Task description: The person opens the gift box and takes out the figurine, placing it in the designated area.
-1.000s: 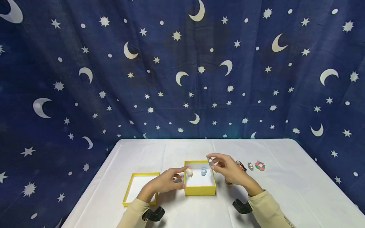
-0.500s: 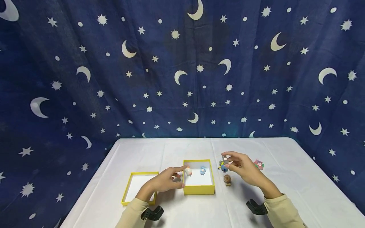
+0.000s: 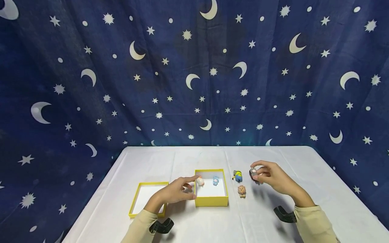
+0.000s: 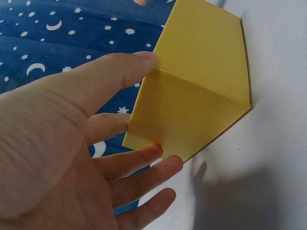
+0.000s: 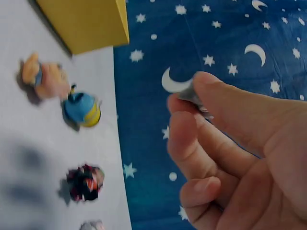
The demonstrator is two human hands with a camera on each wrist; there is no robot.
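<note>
My left hand [image 3: 174, 192] rests at the left side of a yellow box [image 3: 211, 201], index finger on its rim. In the left wrist view the thumb touches a corner of the box [image 4: 192, 105], the other fingers loosely spread. A white-and-orange figurine [image 3: 200, 182] and a light blue figurine [image 3: 215, 181] sit inside the box. My right hand [image 3: 271, 175] pinches a small grey figurine [image 3: 254, 171] between thumb and fingers, above the table. Its grey tip [image 5: 189, 93] shows in the right wrist view, mostly covered by the fingers.
A yellow-rimmed white lid [image 3: 146, 197] lies left of the box. To its right stand a blue-and-yellow Minion figurine [image 3: 238, 176] and a brown lion figurine [image 3: 241, 191]. A black-and-red figurine [image 5: 86, 183] is on the white table, with a pale one [image 5: 92, 225] partly cut off.
My right hand has moved right with the grey figurine, from the box's right edge past the Minion figurine. My left hand stays at the box.
</note>
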